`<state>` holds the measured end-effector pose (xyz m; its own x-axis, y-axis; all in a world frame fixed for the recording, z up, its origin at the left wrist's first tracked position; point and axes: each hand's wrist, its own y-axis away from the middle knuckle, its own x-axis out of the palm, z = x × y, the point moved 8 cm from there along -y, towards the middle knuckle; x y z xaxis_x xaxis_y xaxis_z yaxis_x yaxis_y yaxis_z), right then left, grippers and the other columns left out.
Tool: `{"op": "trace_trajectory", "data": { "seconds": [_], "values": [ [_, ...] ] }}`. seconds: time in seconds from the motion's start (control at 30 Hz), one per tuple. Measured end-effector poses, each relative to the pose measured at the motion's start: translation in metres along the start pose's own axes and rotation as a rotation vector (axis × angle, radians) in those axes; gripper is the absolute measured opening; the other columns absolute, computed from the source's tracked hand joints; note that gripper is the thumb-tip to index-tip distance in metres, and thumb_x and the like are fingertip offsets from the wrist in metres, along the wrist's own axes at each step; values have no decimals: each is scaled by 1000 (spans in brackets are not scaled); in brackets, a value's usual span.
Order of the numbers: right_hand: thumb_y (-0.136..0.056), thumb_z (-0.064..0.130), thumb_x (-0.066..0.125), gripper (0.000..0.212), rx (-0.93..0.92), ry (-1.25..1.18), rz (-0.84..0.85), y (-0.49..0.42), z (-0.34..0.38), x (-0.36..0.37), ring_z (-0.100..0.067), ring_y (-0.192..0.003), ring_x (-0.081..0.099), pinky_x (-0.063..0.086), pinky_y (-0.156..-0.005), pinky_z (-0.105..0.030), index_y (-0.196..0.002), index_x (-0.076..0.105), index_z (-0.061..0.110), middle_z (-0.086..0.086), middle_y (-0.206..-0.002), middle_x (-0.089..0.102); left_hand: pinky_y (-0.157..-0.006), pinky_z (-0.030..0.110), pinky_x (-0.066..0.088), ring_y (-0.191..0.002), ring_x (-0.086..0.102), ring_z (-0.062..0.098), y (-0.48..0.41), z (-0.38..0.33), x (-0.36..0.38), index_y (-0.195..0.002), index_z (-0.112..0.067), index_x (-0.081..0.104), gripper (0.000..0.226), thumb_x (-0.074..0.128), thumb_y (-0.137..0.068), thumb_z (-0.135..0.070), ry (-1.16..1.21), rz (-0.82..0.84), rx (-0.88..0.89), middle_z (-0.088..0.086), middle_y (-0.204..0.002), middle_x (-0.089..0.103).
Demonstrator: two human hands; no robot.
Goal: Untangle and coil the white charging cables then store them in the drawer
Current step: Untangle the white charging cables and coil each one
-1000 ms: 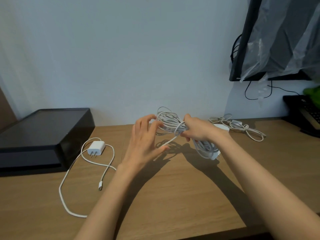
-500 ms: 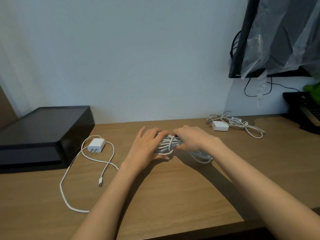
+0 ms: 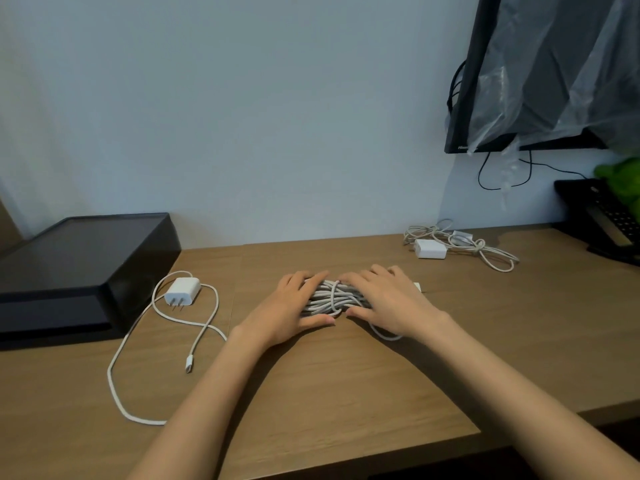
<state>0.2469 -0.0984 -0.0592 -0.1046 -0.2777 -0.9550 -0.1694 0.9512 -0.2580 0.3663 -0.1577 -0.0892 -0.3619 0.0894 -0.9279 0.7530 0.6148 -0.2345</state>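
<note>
Fingers [image 3: 311, 278] of left hand [image 3: 284, 308] and right hand [image 3: 389, 306] lie near-straight over the cable bundle [image 3: 332, 299], pressing it onto the table [image 3: 346, 393]. Light, soft, springy (wrap looks loose). Grab round the cross-wrapped middle.

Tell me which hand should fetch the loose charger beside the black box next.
Left, probably. The left hand rests on the end of the cable bundle nearest the charger; the right hand would have to cross the bundle and the left arm.
</note>
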Motion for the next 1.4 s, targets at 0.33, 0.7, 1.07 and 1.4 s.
{"op": "trace_trajectory", "data": {
  "seconds": [0.33,0.7,1.07,1.4],
  "values": [
    [-100,38,40,44,133,174,-32,21,-60,18,-26,-122,46,35,-94,-44,-142,40,26,-2,-131,55,-118,37,13,-145,5,22,-45,-37,35,-152,-25,7,73,44,-94,-50,84,95,-94,12,-156,12],
    [-102,30,34,43,398,109,-20,45,-168,39,-28,-136,29,20,-109,-52,-144,34,22,-3,-145,41,-117,38,16,-144,11,27,-132,-94,75,-151,-15,12,68,45,-97,-39,119,21,-5,11,-153,17],
    [-103,37,21,48,462,-5,-30,34,-196,45,-23,-142,21,7,-115,-52,-150,24,23,4,-154,30,-119,41,8,-146,-3,23,-160,-92,78,-152,-26,8,76,49,-92,-49,106,56,-17,3,-159,6],
    [-99,19,43,41,308,-173,-328,37,-135,-26,-20,-130,41,21,-113,-38,-139,47,16,-1,-139,51,-118,41,15,-144,15,19,-111,-108,16,-149,-17,21,72,49,-92,-50,34,-92,30,3,-156,20]
  ]
}}
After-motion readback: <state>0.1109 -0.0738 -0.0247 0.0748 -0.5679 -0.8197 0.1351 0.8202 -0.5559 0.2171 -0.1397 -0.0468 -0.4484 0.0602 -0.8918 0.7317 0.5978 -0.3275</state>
